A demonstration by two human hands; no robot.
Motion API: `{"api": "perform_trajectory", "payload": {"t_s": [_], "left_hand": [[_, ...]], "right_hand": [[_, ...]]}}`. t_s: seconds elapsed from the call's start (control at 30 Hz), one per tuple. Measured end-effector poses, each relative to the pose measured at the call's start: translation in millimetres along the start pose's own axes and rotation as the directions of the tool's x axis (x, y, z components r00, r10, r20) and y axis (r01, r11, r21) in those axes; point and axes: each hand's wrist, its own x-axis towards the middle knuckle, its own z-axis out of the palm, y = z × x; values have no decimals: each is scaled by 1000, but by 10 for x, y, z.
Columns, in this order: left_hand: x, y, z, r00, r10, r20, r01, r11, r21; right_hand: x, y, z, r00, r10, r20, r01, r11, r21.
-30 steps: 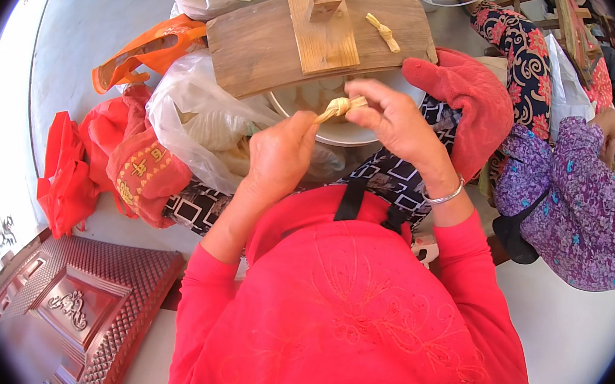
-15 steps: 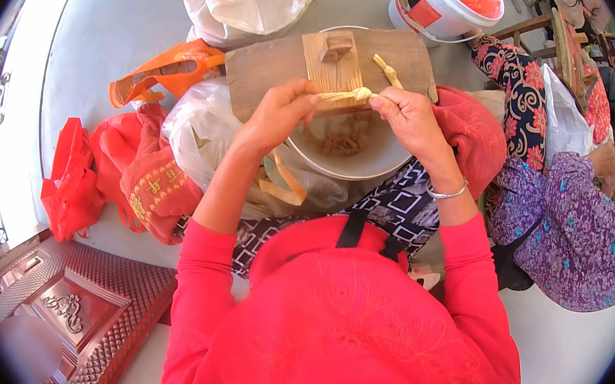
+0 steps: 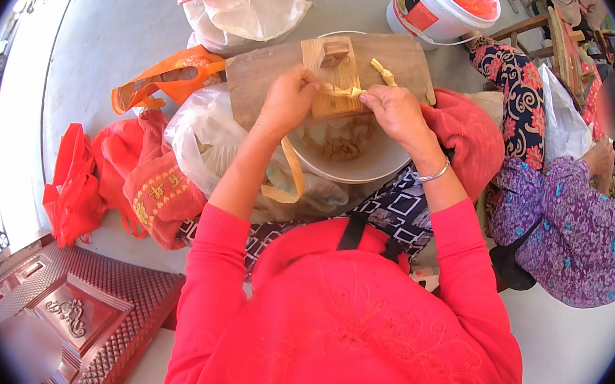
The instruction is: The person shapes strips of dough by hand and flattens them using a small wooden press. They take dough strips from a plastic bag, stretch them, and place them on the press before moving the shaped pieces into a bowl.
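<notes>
1. Nearest is the person's red top [image 3: 354, 322], its sleeves pushed up to leave both forearms bare; a silvery bracelet [image 3: 434, 173] circles the right wrist.
2. The left hand [image 3: 289, 98] has its fingers curled in, thumb and fingertips pinching one end of a yellow strip [image 3: 343, 91].
3. The right hand [image 3: 397, 112] pinches the other end between thumb and forefinger, its remaining fingers folded.
4. The strip stretches between the two hands, in front of the wooden board, with a knot close to the right fingertips.
5. Below the hands, a pale round basin [image 3: 383, 174] stands with some brownish pieces [image 3: 341, 147] inside; patterned trousers [image 3: 399, 204] show beside it.
6. The curved wooden board [image 3: 409, 60] lies across the basin's far part, bearing a lighter plank with a small block [image 3: 336, 52] on it. A second knotted piece [image 3: 383, 72] lies right of that block.
7. Left of the basin sits a clear plastic bag [image 3: 207, 119], with a loose flat strip [image 3: 294, 179] by its near side. Past it are an orange bag [image 3: 163, 78] and a red bag [image 3: 71, 184].
8. A red towel [image 3: 468, 133] drapes at the basin's right.
9. Farther right, another person in a purple patterned garment [image 3: 571, 225] sits.
10. Beyond the board stand a white sack [image 3: 247, 8] and a white bucket [image 3: 428, 18] with red contents.
</notes>
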Motion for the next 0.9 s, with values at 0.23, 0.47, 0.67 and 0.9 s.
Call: {"api": "perform_trajectory", "payload": {"t_s": [0.23, 0.47, 0.67, 0.9], "left_hand": [[-565, 21, -22, 984, -161, 70, 172, 964, -201], [-1000, 707, -76, 796, -255, 549, 560, 654, -508], [-976, 747, -405, 948, 106, 299, 12, 930, -367], [-1314, 1154, -213, 961, 120, 248, 86, 724, -684]], "right_hand": [[-436, -456, -149, 958, -226, -177, 137, 901, -411], [-461, -480, 194, 979, -101, -176, 88, 993, -80], [-913, -778, -117, 798, -105, 594, -310, 773, 553], [-841, -1237, -373, 998, 65, -19, -11, 431, 902]]}}
